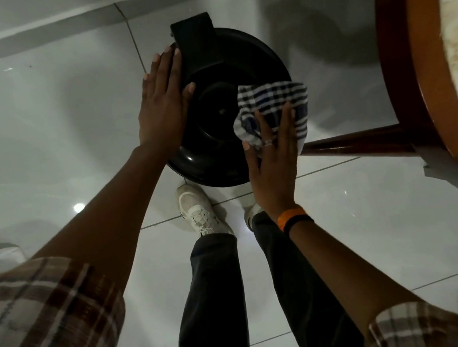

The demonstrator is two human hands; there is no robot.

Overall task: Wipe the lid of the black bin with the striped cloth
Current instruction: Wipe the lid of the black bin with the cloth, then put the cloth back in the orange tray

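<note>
A round black bin stands on the floor in front of my feet, its glossy black lid [220, 108] facing up with a boxy hinge part at the far edge. The striped cloth [273, 100], white with dark blue and black bands, lies bunched on the lid's right side. My right hand [272, 163] presses flat on the near part of the cloth, fingers spread over it. My left hand [162, 102] rests flat and open on the lid's left rim, fingertips beside the hinge part.
A round wooden table [429, 81] with a red-brown rim and pale top stands close on the right, its crossbar [367, 142] reaching to the bin. My white shoes [200, 210] stand just below the bin on glossy white floor tiles. A wall base runs along the top.
</note>
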